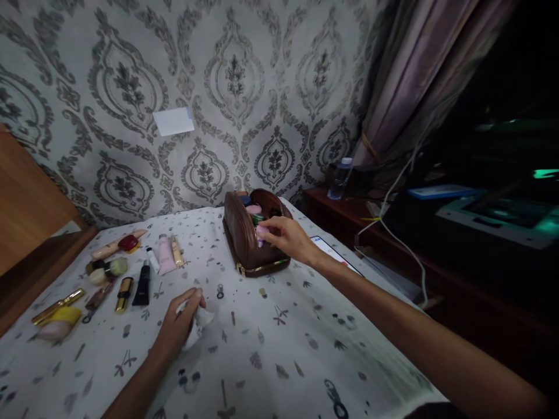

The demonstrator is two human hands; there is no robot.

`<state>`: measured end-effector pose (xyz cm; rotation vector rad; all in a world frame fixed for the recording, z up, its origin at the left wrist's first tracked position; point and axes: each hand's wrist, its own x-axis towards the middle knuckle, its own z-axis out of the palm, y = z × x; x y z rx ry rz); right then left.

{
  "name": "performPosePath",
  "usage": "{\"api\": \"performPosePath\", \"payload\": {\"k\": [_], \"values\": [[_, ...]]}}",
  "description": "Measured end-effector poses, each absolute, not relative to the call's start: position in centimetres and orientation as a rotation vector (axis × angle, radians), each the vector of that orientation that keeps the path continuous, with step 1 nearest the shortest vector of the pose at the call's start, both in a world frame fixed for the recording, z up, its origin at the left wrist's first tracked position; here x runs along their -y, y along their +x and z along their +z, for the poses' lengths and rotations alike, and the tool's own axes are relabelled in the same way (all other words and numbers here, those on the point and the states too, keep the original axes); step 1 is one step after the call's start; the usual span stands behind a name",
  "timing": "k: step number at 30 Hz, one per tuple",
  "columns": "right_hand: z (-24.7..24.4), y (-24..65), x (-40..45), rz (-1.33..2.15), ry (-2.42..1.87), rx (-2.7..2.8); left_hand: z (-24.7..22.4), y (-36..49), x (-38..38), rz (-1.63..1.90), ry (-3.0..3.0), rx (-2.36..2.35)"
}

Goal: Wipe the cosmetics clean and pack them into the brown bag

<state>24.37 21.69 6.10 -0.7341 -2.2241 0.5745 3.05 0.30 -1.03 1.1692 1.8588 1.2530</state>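
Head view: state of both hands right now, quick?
Left hand: closed around a crumpled white tissue or cloth.
Right hand: closed, pinching a small lilac item at the brown bag.

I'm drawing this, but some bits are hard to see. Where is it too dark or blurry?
Head view: nearly black at far right, around a green glow; head view: shadow inside the brown cosmetic bag, and the lilac item in the right hand looks soft.

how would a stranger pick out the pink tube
On the white patterned sheet, look left of the brown bag to the spread of cosmetics. Near that group's right end lies the pink tube, between a slim white tube and a slim yellowish container; it is the widest of the three.
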Motion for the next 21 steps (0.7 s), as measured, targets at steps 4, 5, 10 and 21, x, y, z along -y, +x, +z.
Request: {"api": "performPosePath", "payload": {"k": [4,5,10,21], "values": [[6.3,24.6,-21.4,0.345,-0.683,2.377,-1.0,3.1,-0.3,1.246,1.172,-1.854],[6.4,24.6,-21.4,0.318,-0.674,2.408,-1.0,3.1,-0.3,1.250,1.179,-1.849],[6.6,25.1,-21.1,0.154,-0.633,2.502,-1.1,3.0,-0.4,1.238,1.180,-1.823],[5.8,25.5,-20.9,0.212,-0.595,2.399,-0.7,3.3,-0.5,1.251,1.175,-1.868]]}}
